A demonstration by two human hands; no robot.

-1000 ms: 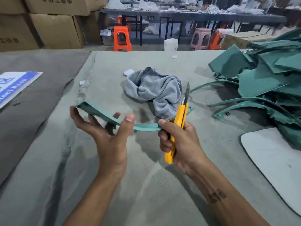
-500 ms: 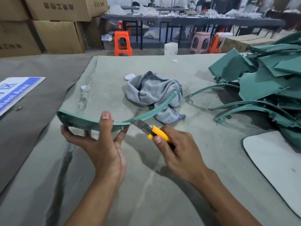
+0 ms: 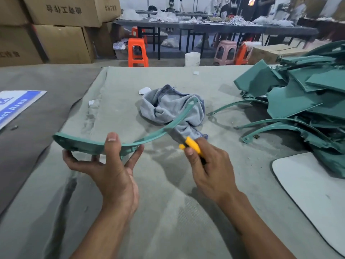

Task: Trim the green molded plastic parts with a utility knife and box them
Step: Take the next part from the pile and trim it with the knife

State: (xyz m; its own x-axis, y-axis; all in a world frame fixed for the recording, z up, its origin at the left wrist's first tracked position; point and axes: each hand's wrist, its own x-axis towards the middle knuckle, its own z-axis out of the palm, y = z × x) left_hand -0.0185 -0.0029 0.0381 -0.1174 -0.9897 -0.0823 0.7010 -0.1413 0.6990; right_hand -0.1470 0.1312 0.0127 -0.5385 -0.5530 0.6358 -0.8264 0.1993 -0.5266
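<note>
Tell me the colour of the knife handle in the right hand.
Yellow; the utility knife handle shows best in the head view.

a long curved green part (image 3: 149,136) is held above the table, its wide end at the left. the yellow utility knife (image 3: 188,143) has its blade against the part's edge. more green parts (image 3: 298,101) are piled at the right.

Even, dim indoor light; wide-angle bend at the edges

Soft overhead light gives faint, blurred shadows on the tabletop (image 3: 168,212) under the left hand (image 3: 110,171) and right hand (image 3: 207,169). The utility knife (image 3: 186,142) is smeared by motion blur, its blade indistinct. A bright screen glares at the far top edge, where the back room looks hazy. The cardboard boxes (image 3: 61,25) lean and the tabletop's far edge bows from lens distortion.
</note>
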